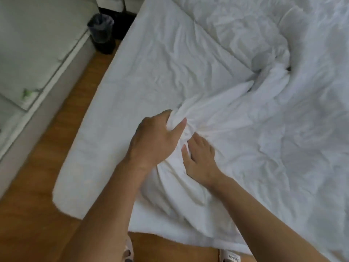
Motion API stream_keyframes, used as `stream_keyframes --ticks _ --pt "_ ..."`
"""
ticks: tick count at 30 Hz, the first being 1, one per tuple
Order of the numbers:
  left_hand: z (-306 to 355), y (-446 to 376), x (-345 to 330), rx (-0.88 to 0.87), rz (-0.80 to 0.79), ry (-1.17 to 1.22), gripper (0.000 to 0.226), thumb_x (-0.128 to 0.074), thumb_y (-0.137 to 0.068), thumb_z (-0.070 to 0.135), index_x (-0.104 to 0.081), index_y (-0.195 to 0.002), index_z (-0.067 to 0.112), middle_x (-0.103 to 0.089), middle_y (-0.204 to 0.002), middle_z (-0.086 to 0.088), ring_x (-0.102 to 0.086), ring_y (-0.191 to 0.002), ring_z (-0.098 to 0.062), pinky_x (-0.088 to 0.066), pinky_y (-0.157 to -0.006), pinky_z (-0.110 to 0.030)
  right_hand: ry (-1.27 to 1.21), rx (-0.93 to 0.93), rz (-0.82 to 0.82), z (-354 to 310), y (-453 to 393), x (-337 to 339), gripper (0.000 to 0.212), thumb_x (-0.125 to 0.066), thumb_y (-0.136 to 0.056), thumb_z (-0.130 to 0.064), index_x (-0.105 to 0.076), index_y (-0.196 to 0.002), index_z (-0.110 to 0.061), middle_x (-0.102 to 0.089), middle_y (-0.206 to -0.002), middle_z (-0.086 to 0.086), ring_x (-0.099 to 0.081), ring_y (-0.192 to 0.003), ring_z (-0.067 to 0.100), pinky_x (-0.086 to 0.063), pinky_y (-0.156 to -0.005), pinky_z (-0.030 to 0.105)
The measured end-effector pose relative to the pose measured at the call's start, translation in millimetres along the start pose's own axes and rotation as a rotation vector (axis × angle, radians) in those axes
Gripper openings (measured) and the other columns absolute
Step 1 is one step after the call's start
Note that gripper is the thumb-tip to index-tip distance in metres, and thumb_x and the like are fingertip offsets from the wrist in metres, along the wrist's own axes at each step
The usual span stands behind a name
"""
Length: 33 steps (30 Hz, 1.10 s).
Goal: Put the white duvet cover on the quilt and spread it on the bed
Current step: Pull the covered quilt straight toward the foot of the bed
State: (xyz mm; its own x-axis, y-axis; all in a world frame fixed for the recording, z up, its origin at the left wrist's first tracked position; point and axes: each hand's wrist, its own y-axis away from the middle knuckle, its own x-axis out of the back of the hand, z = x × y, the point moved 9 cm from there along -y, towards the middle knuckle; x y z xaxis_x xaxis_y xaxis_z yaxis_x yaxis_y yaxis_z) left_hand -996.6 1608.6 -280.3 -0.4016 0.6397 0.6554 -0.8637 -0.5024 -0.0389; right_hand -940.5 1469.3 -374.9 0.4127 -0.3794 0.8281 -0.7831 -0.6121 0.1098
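Observation:
The white duvet cover point(255, 133) lies crumpled over the right half of the bed point(143, 59), and it hangs past the near edge. I cannot tell the quilt apart from the cover. My left hand point(153, 140) grips a bunched fold of the cover near the bed's near left part, thumb on top. Just right of it, my right hand point(200, 159) has its fingers dug into the same bunch of fabric, pinching it. Both hands are nearly touching.
A wooden floor point(62, 140) runs along the bed's left side. A black bin point(102, 33) with a bag stands at the far left by a grey wall base. My slippered feet point(229, 257) show at the bottom edge.

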Motion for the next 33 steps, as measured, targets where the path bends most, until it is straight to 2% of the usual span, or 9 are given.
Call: stream_keyframes --ticks 4,11,15,18,21,23,26,29,33 --pt "-133.9 39.2 173.6 0.332 0.255 -0.049 0.034 -0.052 -0.100 0.052 -0.058 -0.096 0.018 -0.054 -0.079 0.007 -0.051 -0.076 -0.015 -0.035 -0.074 -0.030 0.026 0.165 -0.206 -177.1 -25.0 -102.2 0.079 -0.007 -0.089 -0.080 -0.004 -0.159 -0.042 -0.009 -0.170 -0.001 -0.011 -0.155 0.029 -0.007 -0.123 0.059" --pt "-393.0 123.6 139.3 0.745 -0.134 0.328 0.056 -0.070 -0.085 0.061 -0.059 -0.130 0.030 -0.068 -0.119 0.009 -0.064 -0.115 -0.019 -0.053 -0.089 -0.034 0.582 0.151 -0.423 -215.4 -24.4 -277.4 0.088 -0.007 -0.085 -0.086 0.015 -0.158 -0.041 0.028 -0.167 0.002 0.038 -0.143 0.048 0.015 -0.108 0.074" --pt "-419.7 129.4 133.2 0.709 -0.061 0.383 0.038 -0.067 -0.094 0.046 -0.062 -0.126 0.026 -0.070 -0.112 0.010 -0.066 -0.106 -0.010 -0.050 -0.080 -0.026 0.430 0.213 -0.462 -215.1 -26.3 -265.5 0.080 -0.020 -0.089 -0.083 -0.001 -0.158 -0.048 0.017 -0.170 -0.004 0.030 -0.150 0.039 0.012 -0.115 0.069" --pt "-415.7 123.5 151.6 0.675 0.076 0.391 0.026 -0.065 -0.096 0.045 -0.066 -0.113 0.026 -0.072 -0.101 0.009 -0.067 -0.092 -0.006 -0.049 -0.072 -0.025 0.367 0.254 -0.288 -196.1 -37.1 -222.0 0.063 -0.040 -0.094 -0.065 -0.036 -0.152 -0.040 -0.015 -0.169 0.003 -0.007 -0.156 0.032 -0.016 -0.116 0.063" --pt "-433.3 137.2 151.7 0.784 0.096 0.272 0.032 -0.062 -0.097 0.048 -0.065 -0.100 0.016 -0.068 -0.092 -0.001 -0.066 -0.087 -0.022 -0.049 -0.066 -0.031 0.388 0.027 0.019 -136.7 -41.4 -156.5 0.052 -0.043 -0.091 -0.048 -0.051 -0.139 -0.028 -0.038 -0.154 0.011 -0.033 -0.145 0.034 -0.034 -0.105 0.057" --pt "-433.1 136.7 138.8 0.821 0.023 0.154 0.034 -0.059 -0.099 0.046 -0.061 -0.099 0.012 -0.066 -0.094 -0.009 -0.065 -0.093 -0.036 -0.052 -0.075 -0.042 0.353 -0.054 -0.010 -91.9 -17.8 -140.5 0.055 -0.040 -0.095 -0.045 -0.044 -0.146 -0.026 -0.035 -0.156 0.010 -0.029 -0.147 0.032 -0.031 -0.110 0.058" --pt "-381.1 91.5 134.8 0.587 0.142 -0.181 0.026 -0.063 -0.091 0.009 -0.055 -0.116 0.005 -0.058 -0.118 -0.027 -0.053 -0.113 -0.049 -0.044 -0.096 -0.056 0.399 -0.034 -0.125 -44.7 37.3 -135.4 0.062 -0.027 -0.104 -0.050 -0.018 -0.162 -0.030 -0.010 -0.171 0.001 -0.002 -0.158 0.022 -0.003 -0.124 0.058" --pt "-233.0 46.4 104.8 0.012 0.286 -0.201 0.028 -0.059 -0.090 -0.002 -0.058 -0.119 0.001 -0.057 -0.124 -0.023 -0.050 -0.120 -0.044 -0.034 -0.105 -0.049 0.483 -0.084 -0.167 0.3 80.6 -115.0 0.063 -0.021 -0.106 -0.054 -0.003 -0.163 -0.034 0.009 -0.171 -0.004 0.015 -0.157 0.020 0.008 -0.123 0.059" --pt "-66.4 67.5 -81.9 -0.590 -0.317 -0.184 0.037 -0.047 -0.096 0.032 -0.064 -0.120 0.010 -0.063 -0.129 -0.010 -0.058 -0.124 -0.035 -0.044 -0.102 -0.044 0.496 -0.366 -0.050 88.2 135.7 -56.3 0.066 -0.022 -0.103 -0.057 -0.009 -0.163 -0.032 0.006 -0.170 0.000 0.010 -0.157 0.027 0.005 -0.123 0.059"
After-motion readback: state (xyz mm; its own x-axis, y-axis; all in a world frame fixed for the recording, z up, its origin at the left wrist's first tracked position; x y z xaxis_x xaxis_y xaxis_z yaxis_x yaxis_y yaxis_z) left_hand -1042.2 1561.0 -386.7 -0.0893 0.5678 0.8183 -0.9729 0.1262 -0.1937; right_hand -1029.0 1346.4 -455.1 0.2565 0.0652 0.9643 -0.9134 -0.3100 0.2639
